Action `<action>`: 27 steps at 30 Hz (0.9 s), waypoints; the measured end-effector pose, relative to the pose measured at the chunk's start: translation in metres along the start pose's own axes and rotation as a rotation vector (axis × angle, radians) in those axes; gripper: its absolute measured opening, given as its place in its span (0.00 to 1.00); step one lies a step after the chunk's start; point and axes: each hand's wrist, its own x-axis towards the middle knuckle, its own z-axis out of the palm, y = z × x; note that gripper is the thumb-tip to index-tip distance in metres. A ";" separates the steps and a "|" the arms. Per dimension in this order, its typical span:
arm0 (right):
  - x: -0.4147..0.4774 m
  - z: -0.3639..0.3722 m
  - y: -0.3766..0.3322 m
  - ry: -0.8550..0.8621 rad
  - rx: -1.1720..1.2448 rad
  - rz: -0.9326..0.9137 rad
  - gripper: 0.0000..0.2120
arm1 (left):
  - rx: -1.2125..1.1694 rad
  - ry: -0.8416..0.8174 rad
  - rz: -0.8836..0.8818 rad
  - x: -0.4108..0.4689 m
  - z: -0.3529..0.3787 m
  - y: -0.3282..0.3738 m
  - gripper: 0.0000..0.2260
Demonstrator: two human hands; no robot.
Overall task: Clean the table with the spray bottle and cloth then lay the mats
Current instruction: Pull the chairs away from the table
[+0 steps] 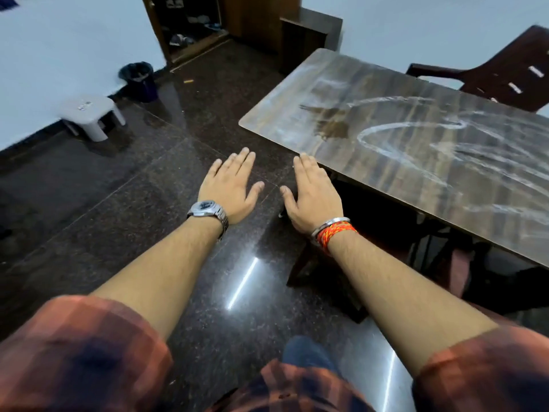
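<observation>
Both empty, fingers straight & spread: left hand & right hand over dark polished floor, beside brown wood-grain rectangular table. Tabletop has white smears + brown stain, so prob. still uncleaned; spray bottle, cloth, mats not in view

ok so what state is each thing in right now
left hand, open, flat, holds nothing
right hand, open, flat, holds nothing
table, streaked white, one brown smear
chair, upright behind the table
stool, upright by the wall
bin, upright, bag-lined
shoe cabinet, open, shoes inside
</observation>
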 end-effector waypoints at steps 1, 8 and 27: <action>0.020 0.002 -0.006 0.009 0.003 0.003 0.31 | 0.004 0.013 -0.025 0.016 -0.006 -0.011 0.30; 0.174 0.043 -0.016 0.004 -0.031 0.032 0.34 | 0.051 0.032 -0.163 0.141 -0.014 -0.085 0.32; 0.597 0.216 0.034 -0.070 -0.074 0.237 0.24 | 0.083 -0.194 -0.063 0.557 0.047 -0.314 0.15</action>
